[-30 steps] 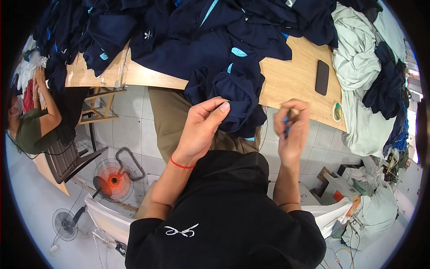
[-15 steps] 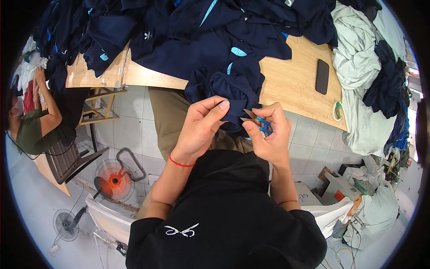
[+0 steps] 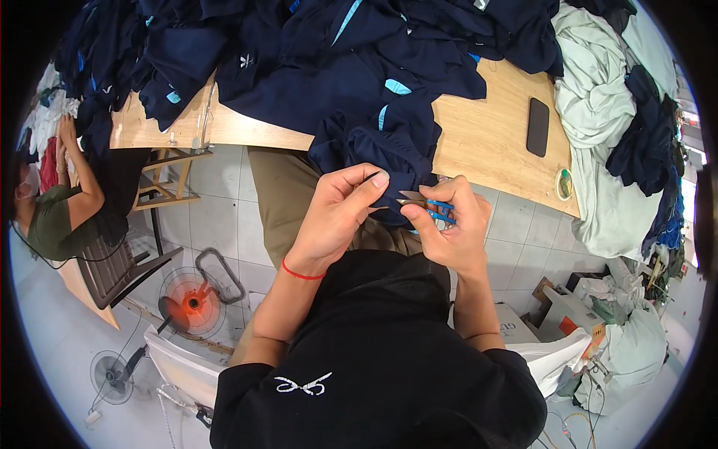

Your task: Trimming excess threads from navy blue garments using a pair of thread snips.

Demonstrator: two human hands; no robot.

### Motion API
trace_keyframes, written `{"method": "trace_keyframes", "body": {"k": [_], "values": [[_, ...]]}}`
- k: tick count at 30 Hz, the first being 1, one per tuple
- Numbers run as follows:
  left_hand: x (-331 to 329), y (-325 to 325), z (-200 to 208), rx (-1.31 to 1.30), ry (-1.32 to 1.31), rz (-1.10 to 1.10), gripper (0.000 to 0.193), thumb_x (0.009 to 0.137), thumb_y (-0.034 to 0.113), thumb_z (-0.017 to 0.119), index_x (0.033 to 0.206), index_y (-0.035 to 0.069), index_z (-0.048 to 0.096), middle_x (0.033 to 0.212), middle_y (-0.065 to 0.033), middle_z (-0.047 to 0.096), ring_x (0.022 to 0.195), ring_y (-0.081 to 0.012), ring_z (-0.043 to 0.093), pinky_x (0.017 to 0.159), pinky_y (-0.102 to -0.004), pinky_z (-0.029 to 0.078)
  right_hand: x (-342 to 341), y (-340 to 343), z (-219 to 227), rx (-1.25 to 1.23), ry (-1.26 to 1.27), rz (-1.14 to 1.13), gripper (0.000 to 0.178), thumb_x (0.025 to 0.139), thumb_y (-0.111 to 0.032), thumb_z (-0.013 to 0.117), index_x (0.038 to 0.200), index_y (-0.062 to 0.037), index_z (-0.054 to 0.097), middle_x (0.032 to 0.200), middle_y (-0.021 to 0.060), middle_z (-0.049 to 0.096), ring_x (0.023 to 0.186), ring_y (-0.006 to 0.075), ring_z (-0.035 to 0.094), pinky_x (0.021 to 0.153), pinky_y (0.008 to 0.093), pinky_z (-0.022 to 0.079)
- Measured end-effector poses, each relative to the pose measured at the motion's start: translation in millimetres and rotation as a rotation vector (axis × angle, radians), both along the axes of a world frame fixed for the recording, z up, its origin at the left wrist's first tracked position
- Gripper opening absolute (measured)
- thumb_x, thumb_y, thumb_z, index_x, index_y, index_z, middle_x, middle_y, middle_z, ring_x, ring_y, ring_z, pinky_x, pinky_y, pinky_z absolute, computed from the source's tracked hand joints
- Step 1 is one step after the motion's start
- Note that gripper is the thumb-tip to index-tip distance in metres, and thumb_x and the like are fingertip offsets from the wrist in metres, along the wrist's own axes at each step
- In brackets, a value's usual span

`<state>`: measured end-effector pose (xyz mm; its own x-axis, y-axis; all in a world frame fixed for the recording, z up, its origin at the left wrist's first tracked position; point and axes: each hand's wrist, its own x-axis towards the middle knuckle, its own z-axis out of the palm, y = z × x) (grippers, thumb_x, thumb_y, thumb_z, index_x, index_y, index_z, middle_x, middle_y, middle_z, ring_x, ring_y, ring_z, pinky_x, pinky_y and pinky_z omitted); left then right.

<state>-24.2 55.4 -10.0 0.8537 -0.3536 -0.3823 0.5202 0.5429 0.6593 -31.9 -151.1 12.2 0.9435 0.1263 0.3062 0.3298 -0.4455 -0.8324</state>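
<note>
A navy blue garment (image 3: 385,150) hangs over the table edge toward my lap, its upper part still on the tabletop. Thumb and fingers of my left hand (image 3: 336,211) pinch a fold of it. In my right hand (image 3: 458,224) is a pair of small blue-handled thread snips (image 3: 440,211). Their metal blades point left, at the cloth just right of my left fingertips, and the tips are close together. Whether the blades touch a thread cannot be made out.
More navy garments (image 3: 299,67) with light blue trims pile across the wooden table (image 3: 486,142). A dark phone (image 3: 538,127) and a small round container (image 3: 563,184) lie at its right. Pale green cloth (image 3: 594,82) drapes beyond. At left are a seated person (image 3: 63,202) and an orange fan (image 3: 193,301).
The snips' blades have closed together from a wider gap. My right hand has shifted very slightly; my left hand keeps its pinch on the garment.
</note>
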Motion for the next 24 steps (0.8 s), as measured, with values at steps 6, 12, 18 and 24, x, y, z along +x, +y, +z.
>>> {"method": "trace_keyframes", "body": {"k": [6,12,18,24], "values": [[-1.2,0.6,-1.6,0.017,-0.002,0.011,0.017,0.111,0.011,0.060,0.107,-0.002,0.070,0.097,-0.0003,0.068,0.092,-0.0079,0.065,0.087,-0.0272,0.054,0.6,-0.7,-4.1,0.019,-0.004,-0.039,0.035,0.082,-0.021,0.095,0.088,0.0000,0.067,0.073,0.0089,0.071,0.059,0.0189,0.069,0.056,0.0276,0.050],[-2.0,3.6,-0.1,0.078,-0.009,0.036,0.018,0.111,0.011,0.060,0.109,-0.003,0.070,0.099,-0.0012,0.069,0.093,-0.0083,0.065,0.088,-0.0274,0.054,-2.1,-0.8,-1.8,-0.002,-0.017,0.009,0.032,0.084,-0.017,0.093,0.091,-0.0003,0.066,0.073,0.0074,0.070,0.062,0.0129,0.064,0.062,0.0254,0.049],[-1.7,-0.6,4.7,0.146,-0.078,0.056,0.015,0.108,0.013,0.066,0.105,0.000,0.073,0.084,0.0093,0.057,0.071,0.0015,0.043,0.060,-0.0201,0.032,2.3,1.4,-0.3,-0.024,-0.067,-0.007,0.036,0.081,-0.022,0.095,0.086,0.0000,0.067,0.073,0.0100,0.072,0.057,0.0206,0.069,0.054,0.0280,0.051],[-1.8,0.3,18.4,0.255,-0.116,0.038,0.016,0.107,0.014,0.069,0.105,-0.001,0.075,0.082,0.0121,0.054,0.072,0.0025,0.038,0.061,-0.0193,0.028,-0.3,-1.3,3.2,-0.145,-0.099,-0.004,0.033,0.081,-0.017,0.095,0.090,-0.0002,0.067,0.071,0.0070,0.070,0.058,0.0139,0.063,0.058,0.0257,0.048]]}}
